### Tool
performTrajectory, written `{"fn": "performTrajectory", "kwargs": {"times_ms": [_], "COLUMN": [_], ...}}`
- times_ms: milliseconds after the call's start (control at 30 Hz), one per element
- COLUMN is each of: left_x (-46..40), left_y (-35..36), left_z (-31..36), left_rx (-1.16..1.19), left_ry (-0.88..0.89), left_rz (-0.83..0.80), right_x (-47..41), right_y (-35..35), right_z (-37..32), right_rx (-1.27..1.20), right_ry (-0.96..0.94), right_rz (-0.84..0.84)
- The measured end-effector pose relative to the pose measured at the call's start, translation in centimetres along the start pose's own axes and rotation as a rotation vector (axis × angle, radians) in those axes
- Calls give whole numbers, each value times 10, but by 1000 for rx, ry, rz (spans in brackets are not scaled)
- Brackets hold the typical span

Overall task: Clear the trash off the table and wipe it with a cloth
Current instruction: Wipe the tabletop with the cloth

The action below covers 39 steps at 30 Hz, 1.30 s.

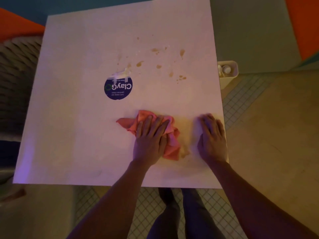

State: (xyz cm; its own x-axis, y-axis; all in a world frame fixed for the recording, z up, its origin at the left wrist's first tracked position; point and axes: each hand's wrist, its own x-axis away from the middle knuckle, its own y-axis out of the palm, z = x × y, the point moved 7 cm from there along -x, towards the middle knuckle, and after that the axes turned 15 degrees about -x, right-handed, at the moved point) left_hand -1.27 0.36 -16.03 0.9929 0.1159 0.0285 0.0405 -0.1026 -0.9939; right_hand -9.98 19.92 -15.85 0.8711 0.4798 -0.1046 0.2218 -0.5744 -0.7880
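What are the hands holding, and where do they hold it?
Nothing is gripped. The left hand presses flat on the middle of the pink cloth; the right hand rests flat on the table.

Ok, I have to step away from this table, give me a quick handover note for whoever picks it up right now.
Left hand: flat, fingers straight, pressing the pink cloth on the near part of the table.
Right hand: flat on the table near its right edge, holding nothing.
Done: no loose trash shows on the tabletop.
Left: brown spatters across the far half, a smear beside the cloth, and residue at the round sticker.
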Motion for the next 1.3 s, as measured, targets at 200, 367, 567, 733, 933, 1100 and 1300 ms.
{"fn": "performTrajectory", "kwargs": {"times_ms": [200, 367, 567, 733, 933, 1100, 1300], "left_x": [80, 81, 49, 30, 30, 29, 43], "left_y": [10, 2, -2, -3, -25, 3, 26], "left_z": [-26, 10, 60, 77, -21, -76, -87], "left_rx": [-4, 3, 63, 95, 355, 164, 26], "left_ry": [-269, -377, -252, -84, -192, -401, -402], "left_rz": [-60, -62, -42, -80, 137, -22, -74], "right_x": [3, 7, 8, 6, 19, 39, 35], "right_y": [4, 3, -1, -1, -8, 37, 59], "right_z": [-5, -6, -7, -1, -23, -101, -88], "right_rx": [54, 46, -10, -146, -356, -143, 123], "right_ry": [22, 8, -20, 12, 131, -36, 12], "right_rz": [4, 44, 86, 137, 253, 6, -106]}}
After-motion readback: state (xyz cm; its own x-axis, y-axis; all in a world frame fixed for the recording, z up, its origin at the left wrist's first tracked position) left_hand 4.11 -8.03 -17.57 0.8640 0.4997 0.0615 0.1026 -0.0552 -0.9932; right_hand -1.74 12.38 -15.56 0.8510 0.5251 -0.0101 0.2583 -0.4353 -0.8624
